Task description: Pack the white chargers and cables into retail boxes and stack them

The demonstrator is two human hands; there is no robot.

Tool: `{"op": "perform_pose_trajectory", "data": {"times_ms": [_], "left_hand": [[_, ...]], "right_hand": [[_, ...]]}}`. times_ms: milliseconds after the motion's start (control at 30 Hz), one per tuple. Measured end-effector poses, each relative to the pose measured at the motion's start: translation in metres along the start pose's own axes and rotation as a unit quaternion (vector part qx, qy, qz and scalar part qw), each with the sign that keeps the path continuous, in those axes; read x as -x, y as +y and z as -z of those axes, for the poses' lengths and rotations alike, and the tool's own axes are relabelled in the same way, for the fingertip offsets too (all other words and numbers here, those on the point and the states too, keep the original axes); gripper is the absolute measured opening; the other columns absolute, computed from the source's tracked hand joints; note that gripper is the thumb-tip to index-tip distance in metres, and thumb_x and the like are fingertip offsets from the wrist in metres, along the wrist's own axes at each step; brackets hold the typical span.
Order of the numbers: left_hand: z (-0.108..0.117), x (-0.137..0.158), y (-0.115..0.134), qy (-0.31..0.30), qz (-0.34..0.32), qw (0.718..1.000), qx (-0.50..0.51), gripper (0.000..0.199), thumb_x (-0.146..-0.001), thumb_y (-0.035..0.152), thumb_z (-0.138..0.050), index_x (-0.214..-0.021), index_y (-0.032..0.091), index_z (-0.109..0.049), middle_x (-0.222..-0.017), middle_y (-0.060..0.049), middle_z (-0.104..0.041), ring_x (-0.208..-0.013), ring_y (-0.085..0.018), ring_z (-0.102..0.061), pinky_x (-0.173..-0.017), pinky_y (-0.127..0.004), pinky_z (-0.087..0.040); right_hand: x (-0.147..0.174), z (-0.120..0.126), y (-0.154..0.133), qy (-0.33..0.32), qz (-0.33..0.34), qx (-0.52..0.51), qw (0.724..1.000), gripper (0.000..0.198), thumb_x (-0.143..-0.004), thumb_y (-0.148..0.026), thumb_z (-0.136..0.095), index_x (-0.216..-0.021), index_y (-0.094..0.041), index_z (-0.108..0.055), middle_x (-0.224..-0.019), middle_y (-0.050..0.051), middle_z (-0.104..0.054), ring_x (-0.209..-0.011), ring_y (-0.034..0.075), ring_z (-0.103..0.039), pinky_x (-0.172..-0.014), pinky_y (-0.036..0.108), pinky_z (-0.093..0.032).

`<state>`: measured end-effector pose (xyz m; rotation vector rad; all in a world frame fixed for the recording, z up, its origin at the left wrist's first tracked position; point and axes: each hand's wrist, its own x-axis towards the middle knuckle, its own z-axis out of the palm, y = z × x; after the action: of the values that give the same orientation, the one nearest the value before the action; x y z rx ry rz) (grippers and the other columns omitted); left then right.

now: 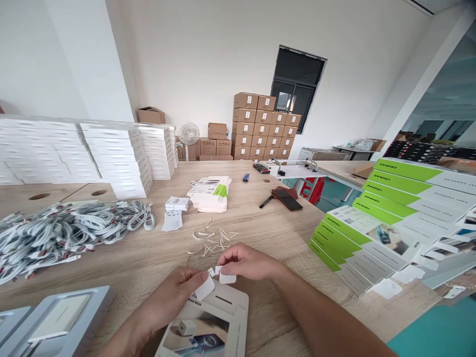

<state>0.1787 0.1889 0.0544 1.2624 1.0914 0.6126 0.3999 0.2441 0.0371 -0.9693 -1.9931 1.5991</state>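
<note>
In front of me lies a white printed cardboard box, with a picture of a charger and a phone on its face and a dark slit near its far end. My left hand is closed, its thumb and fingers pinching a small white flap at that end. Thumb and forefinger of my right hand pinch a second white flap just to the right. The two flaps almost meet between my fingertips. Whether both are joined to the box cannot be made out clearly.
Thin paper strips lie beyond my hands. Coiled white cables and a grey tray are on the left. Flat white cartons and a phone lie farther off. Green-and-white boxes are stacked at right.
</note>
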Motion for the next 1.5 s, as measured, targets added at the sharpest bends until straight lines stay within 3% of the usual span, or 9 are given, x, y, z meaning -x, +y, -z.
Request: {"op": "perform_pose_trajectory", "data": {"times_ms": [200, 300, 400, 467, 600, 733, 967, 1233, 1500], "left_hand": [[0.004, -0.006, -0.004, 0.005, -0.011, 0.997, -0.073, 0.047, -0.084, 0.056, -0.056, -0.065, 0.014, -0.065, -0.056, 0.002, -0.047, -0.053, -0.012, -0.037, -0.054, -0.025, -0.027], [0.006, -0.008, -0.007, 0.014, -0.001, 0.997, -0.079, 0.052, -0.084, 0.060, -0.052, -0.067, 0.013, -0.067, -0.059, 0.000, -0.051, -0.055, -0.014, -0.040, -0.056, -0.026, -0.028], [0.006, -0.007, -0.007, 0.030, 0.036, 0.996, -0.081, 0.054, -0.082, 0.063, -0.051, -0.067, 0.013, -0.067, -0.060, 0.001, -0.050, -0.057, -0.015, -0.042, -0.057, -0.026, -0.029], [0.004, -0.006, -0.005, 0.064, 0.049, 0.992, -0.100, 0.057, -0.082, 0.066, -0.047, -0.069, 0.014, -0.068, -0.064, 0.000, -0.050, -0.060, -0.016, -0.046, -0.060, -0.027, -0.031], [0.001, -0.004, -0.002, 0.087, 0.015, 0.983, -0.162, 0.065, -0.087, 0.067, -0.037, -0.067, 0.016, -0.072, -0.070, 0.000, -0.051, -0.069, -0.019, -0.049, -0.069, -0.029, -0.032], [0.002, -0.003, -0.003, 0.072, 0.025, 0.981, -0.180, 0.062, -0.084, 0.069, -0.041, -0.071, 0.017, -0.073, -0.069, 0.001, -0.047, -0.066, -0.018, -0.046, -0.065, -0.029, -0.029], [-0.001, 0.000, -0.001, 0.003, -0.030, 0.983, -0.181, 0.056, -0.081, 0.069, -0.050, -0.085, 0.019, -0.073, -0.070, 0.002, -0.047, -0.068, -0.016, -0.042, -0.062, -0.026, -0.029], [-0.003, 0.007, 0.007, 0.010, -0.045, 0.980, -0.195, 0.048, -0.091, 0.056, -0.042, -0.081, 0.021, -0.073, -0.080, -0.001, -0.057, -0.082, -0.020, -0.054, -0.072, -0.027, -0.038], [0.001, 0.007, 0.003, -0.007, -0.079, 0.976, -0.203, 0.047, -0.093, 0.051, -0.041, -0.077, 0.019, -0.072, -0.076, 0.000, -0.059, -0.077, -0.017, -0.054, -0.073, -0.026, -0.039]], "right_hand": [[-0.004, -0.013, -0.002, 0.096, 0.080, 0.044, 0.991, 0.018, -0.078, -0.034, -0.071, -0.078, -0.016, -0.071, -0.071, -0.002, -0.064, -0.066, 0.011, -0.053, -0.060, 0.023, -0.039], [-0.008, -0.007, 0.000, 0.195, 0.073, -0.065, 0.976, 0.021, -0.072, -0.036, -0.076, -0.073, -0.016, -0.071, -0.067, -0.001, -0.064, -0.063, 0.012, -0.053, -0.058, 0.023, -0.038], [-0.012, 0.014, 0.006, 0.313, 0.047, -0.172, 0.933, 0.028, -0.071, -0.045, -0.075, -0.075, -0.018, -0.070, -0.066, -0.002, -0.063, -0.059, 0.010, -0.050, -0.054, 0.022, -0.033], [-0.014, 0.025, 0.010, 0.343, 0.038, -0.190, 0.919, 0.030, -0.074, -0.048, -0.071, -0.080, -0.018, -0.070, -0.068, -0.002, -0.063, -0.058, 0.009, -0.047, -0.052, 0.021, -0.030], [-0.017, 0.021, 0.011, 0.318, 0.019, -0.213, 0.924, 0.034, -0.075, -0.047, -0.071, -0.086, -0.015, -0.074, -0.073, 0.002, -0.067, -0.060, 0.009, -0.050, -0.052, 0.021, -0.030], [-0.015, 0.004, 0.003, 0.276, 0.030, -0.224, 0.934, 0.033, -0.073, -0.045, -0.074, -0.088, -0.015, -0.074, -0.074, 0.002, -0.068, -0.060, 0.009, -0.052, -0.055, 0.022, -0.034], [-0.009, -0.019, -0.010, 0.200, 0.050, -0.242, 0.948, 0.031, -0.066, -0.036, -0.083, -0.086, -0.018, -0.067, -0.070, -0.002, -0.065, -0.057, 0.009, -0.053, -0.049, 0.020, -0.032], [-0.004, -0.032, -0.016, 0.147, 0.084, -0.140, 0.976, 0.023, -0.076, -0.032, -0.075, -0.094, -0.018, -0.073, -0.081, 0.001, -0.069, -0.072, 0.012, -0.061, -0.071, 0.027, -0.048], [0.004, -0.024, -0.026, 0.177, 0.179, 0.103, 0.962, 0.013, -0.085, -0.020, -0.064, -0.092, -0.022, -0.075, -0.086, 0.002, -0.073, -0.078, 0.016, -0.064, -0.072, 0.027, -0.049]]}}
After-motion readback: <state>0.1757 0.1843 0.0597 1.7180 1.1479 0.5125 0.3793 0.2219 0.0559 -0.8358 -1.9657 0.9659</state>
